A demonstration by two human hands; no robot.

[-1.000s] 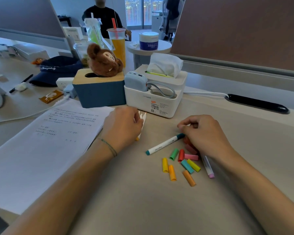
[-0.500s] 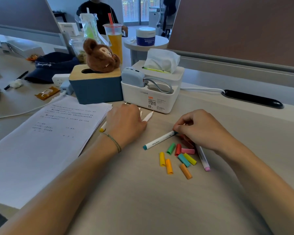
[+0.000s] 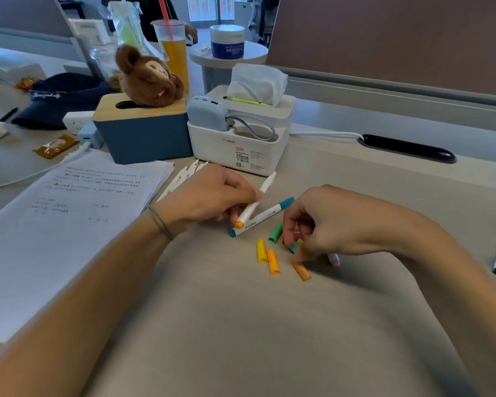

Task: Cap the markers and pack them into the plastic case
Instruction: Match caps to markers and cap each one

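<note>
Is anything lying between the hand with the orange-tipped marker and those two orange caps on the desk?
Only the teal-ended marker, lying slantwise just below the left hand and its orange-tipped marker. Beyond it the orange caps lie on bare desk, beside a yellow cap.

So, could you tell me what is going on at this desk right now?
A person is sorting markers and their loose caps on the desk. The left hand holds an orange-tipped marker lifted over a teal marker that lies on the desk. The right hand reaches into the loose caps, fingers curled among them; which one it grips is hidden. A yellow cap, two orange caps and a green cap lie loose. No plastic case is in view.
</note>
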